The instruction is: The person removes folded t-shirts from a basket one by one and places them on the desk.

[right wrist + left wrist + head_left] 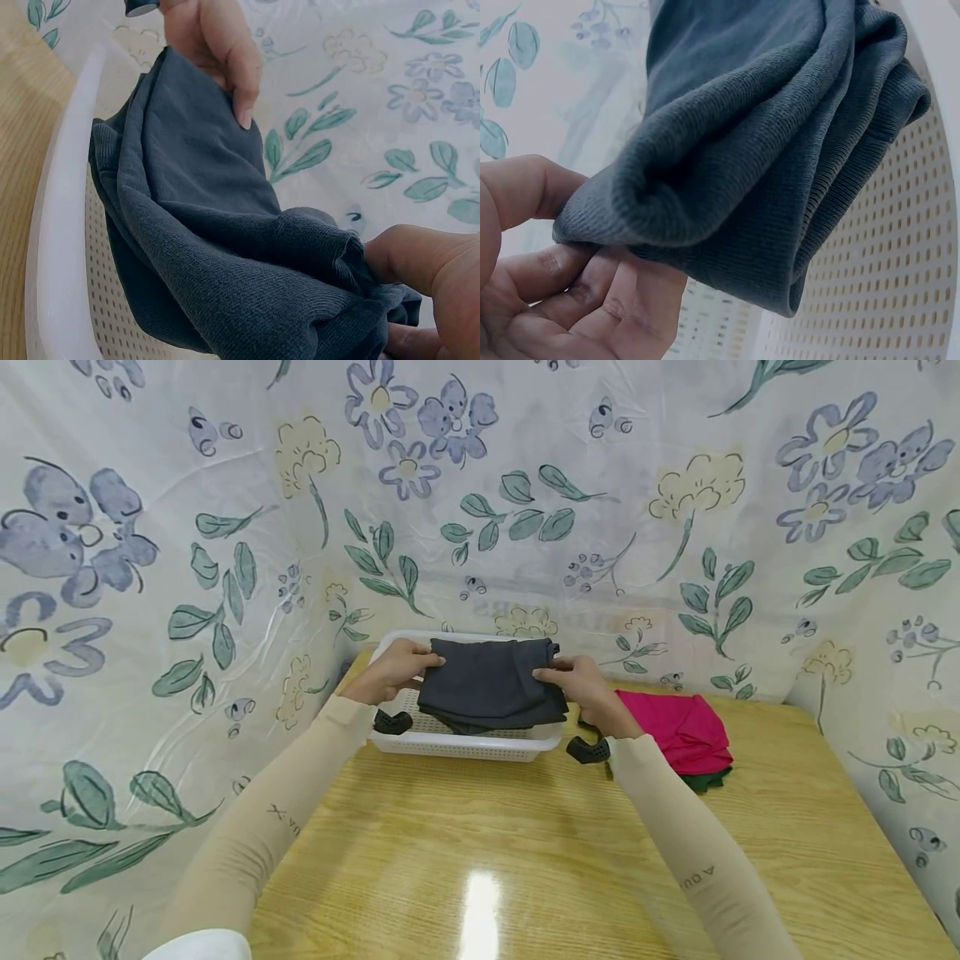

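Note:
A folded dark grey cloth garment (483, 681) is held up over a white plastic basket (457, 747) with a perforated wall. My left hand (397, 667) pinches its left edge between thumb and fingers; the left wrist view shows the thumb on the folded layers (727, 157). At the opposite edge my right hand (585, 687) grips the cloth, thumb on top. Ribbed, layered edges of the garment hang loose in the right wrist view. The cloth's lower part hangs inside the basket's rim, and whether it touches the bottom is hidden.
Right of the basket, a bright pink folded cloth (675, 731) lies on top of a dark green cloth (705, 779) on the wooden table (450, 843). A flower-printed curtain (525, 560) stands close behind the basket and along both sides.

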Demonstrator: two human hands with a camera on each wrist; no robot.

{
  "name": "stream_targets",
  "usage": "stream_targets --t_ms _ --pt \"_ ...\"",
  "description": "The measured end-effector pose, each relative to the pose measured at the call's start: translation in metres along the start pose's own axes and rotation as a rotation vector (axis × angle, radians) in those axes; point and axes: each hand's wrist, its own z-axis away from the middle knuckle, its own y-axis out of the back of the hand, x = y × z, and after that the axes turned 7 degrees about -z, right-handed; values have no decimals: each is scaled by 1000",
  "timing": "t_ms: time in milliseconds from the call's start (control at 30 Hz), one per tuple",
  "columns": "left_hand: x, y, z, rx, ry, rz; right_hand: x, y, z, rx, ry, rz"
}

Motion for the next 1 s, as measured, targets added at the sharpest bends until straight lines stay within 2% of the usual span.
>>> stream_targets --t_ms 167,500,733,1000 --pt "7 -8 -1 -27 -14 -5 3 13 5 0 -14 -29" --pt "16 -28 -1 -37 -35 65 8 38 11 -4 -6 -107" --pt "26 -40 -4 -73 -55 79 14 56 16 34 22 -65" --pt "37 -57 -11 -113 -62 109 19 77 23 45 57 -111"
